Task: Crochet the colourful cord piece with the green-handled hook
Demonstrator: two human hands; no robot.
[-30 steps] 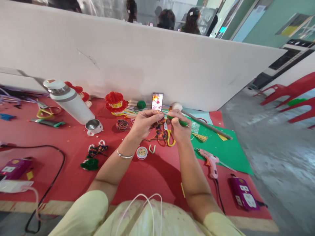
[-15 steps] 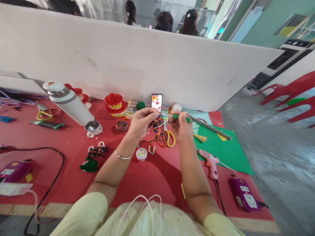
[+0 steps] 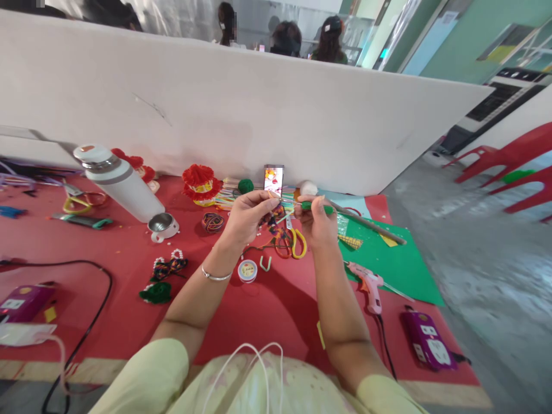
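Observation:
My right hand (image 3: 317, 221) is closed around the green handle of a thin metal tool (image 3: 307, 205), its shaft pointing left. My left hand (image 3: 250, 215) pinches at the tool's tip, holding dark multicoloured yarn (image 3: 273, 221) that hangs below the fingers. Just behind the hands a phone (image 3: 273, 177) leans against the white board. Scissors with yellow and red handles (image 3: 298, 244) lie below the yarn. Nearer to me are a round spool (image 3: 247, 271) and a bent pale green piece (image 3: 265, 264). A ball of multicoloured yarn (image 3: 213, 222) rests left of my left hand.
A white bottle (image 3: 125, 187) and a metal-lined cup (image 3: 163, 226) stand at left. A pink glue gun (image 3: 366, 283) lies at right, near a purple power box (image 3: 429, 339). Across the back rises a white board (image 3: 241, 109); a grey stick (image 3: 371, 225) crosses the green sheet (image 3: 401, 267).
Both hands keep nearly the same pose at the tool and yarn. The whole view has shifted very slightly.

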